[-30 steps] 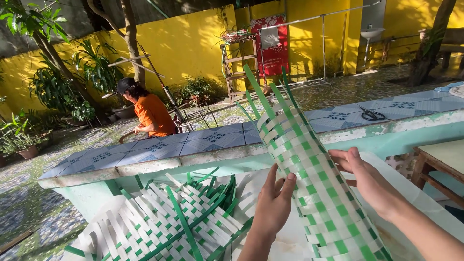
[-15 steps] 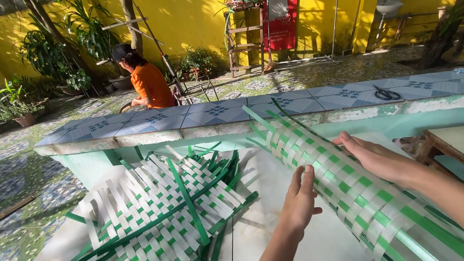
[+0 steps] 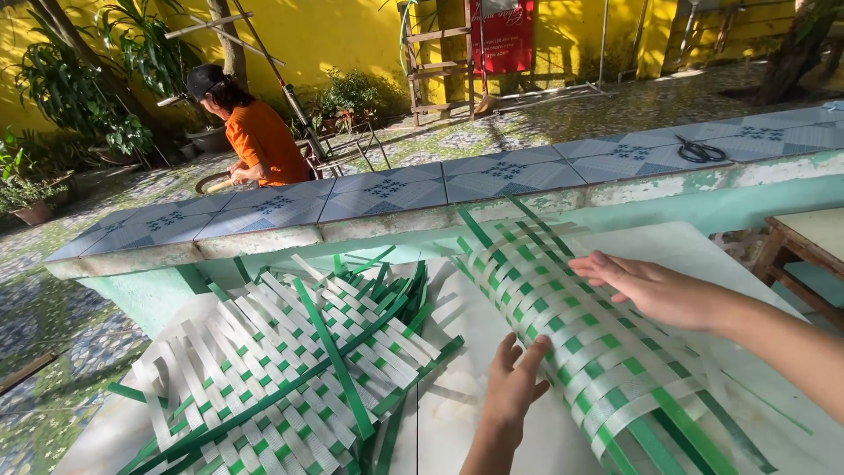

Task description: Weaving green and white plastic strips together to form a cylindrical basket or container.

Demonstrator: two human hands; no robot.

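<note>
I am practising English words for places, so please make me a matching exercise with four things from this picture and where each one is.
Things:
1. scissors
2. flat woven mat
3. curved woven mat
4. wooden ladder

Places:
A. under both hands
B. against the yellow wall
C. on the tiled ledge, far right
D. on the white sheet, left of the hands

Pairs: 1-C, 2-D, 3-A, 4-B

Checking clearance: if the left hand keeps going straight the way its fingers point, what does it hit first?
The left hand points up and slightly right, fingertips already at the curled green-and-white woven mat. It likely meets that mat first; depth is unclear.
</note>
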